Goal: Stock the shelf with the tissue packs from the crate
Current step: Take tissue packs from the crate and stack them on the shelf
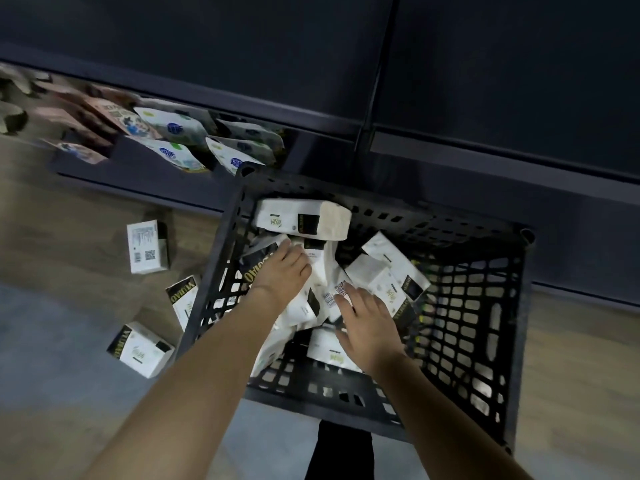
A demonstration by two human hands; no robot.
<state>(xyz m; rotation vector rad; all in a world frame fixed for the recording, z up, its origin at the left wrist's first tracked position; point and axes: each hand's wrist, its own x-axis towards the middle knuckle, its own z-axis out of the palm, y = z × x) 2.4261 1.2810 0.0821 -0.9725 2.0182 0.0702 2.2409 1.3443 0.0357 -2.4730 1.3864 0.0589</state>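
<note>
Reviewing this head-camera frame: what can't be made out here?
- Left hand: its fingers are buried among the tissue packs, so any grip is hidden.
- Crate floor: covered by packs and both arms.
- Bags on the low shelf at upper left: motion-blurred, print unreadable.
- Right hand: lies flat on a pack; the palm side is hidden.

Dim indoor light, dark toward the top. Soft motion blur smears the pouches point(180, 140) far up-left of the fingers (print unreadable), and wide-angle distortion bends the shelf edge point(485, 147) above them.
</note>
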